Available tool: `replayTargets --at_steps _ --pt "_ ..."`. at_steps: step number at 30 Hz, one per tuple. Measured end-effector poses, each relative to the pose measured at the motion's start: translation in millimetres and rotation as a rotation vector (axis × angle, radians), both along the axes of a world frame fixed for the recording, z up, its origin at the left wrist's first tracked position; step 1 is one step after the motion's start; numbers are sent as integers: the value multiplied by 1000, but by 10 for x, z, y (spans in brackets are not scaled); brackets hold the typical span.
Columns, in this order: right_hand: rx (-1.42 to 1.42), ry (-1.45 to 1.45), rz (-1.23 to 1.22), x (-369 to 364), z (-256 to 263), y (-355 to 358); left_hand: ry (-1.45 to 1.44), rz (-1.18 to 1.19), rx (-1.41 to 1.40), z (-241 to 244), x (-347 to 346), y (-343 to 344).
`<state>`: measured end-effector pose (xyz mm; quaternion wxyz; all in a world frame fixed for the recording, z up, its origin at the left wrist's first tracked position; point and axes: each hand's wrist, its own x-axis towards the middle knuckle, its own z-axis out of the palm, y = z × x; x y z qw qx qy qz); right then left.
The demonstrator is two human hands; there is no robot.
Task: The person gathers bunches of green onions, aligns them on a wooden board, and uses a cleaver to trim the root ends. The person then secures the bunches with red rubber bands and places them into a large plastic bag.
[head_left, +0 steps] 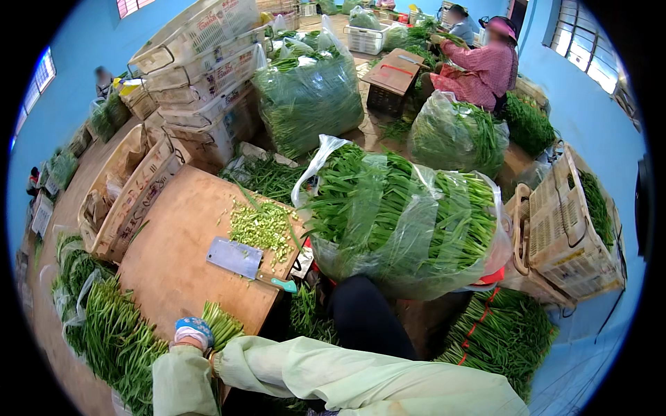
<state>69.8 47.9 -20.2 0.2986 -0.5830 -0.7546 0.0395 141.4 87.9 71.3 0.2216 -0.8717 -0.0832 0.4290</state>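
Observation:
At the near edge of the wooden board, my left hand [194, 332], in a blue-and-white patterned glove, grips a bundle of green leafy stalks [221, 325], cut ends pointing up the board. My right arm crosses from the right in a pale green sleeve; its hand is hidden behind the left wrist and cuff. A cleaver [235, 257] with a turquoise-ended handle lies on the board [177, 229]. Beside the blade is a heap of chopped stalk ends [260, 226]. Loose leafy stalks [112, 317] are piled along the board's left edge.
A large plastic bag of greens [385, 218] stands beyond my knee [369, 317]. Plastic crates [203, 78] are stacked behind the board, others [567, 223] stand at right. A red-tied bundle [499, 338] lies near right. A person in pink [476, 67] sits farther off.

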Motion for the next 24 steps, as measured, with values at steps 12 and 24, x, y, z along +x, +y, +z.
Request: replayTargets --at_steps 12,24 --pt "-798 -123 -188 620 861 -1074 -422 511 -3 -228 -70 -350" --pt "-674 -858 196 491 1278 373 -247 463 -46 -70 -139 -383"
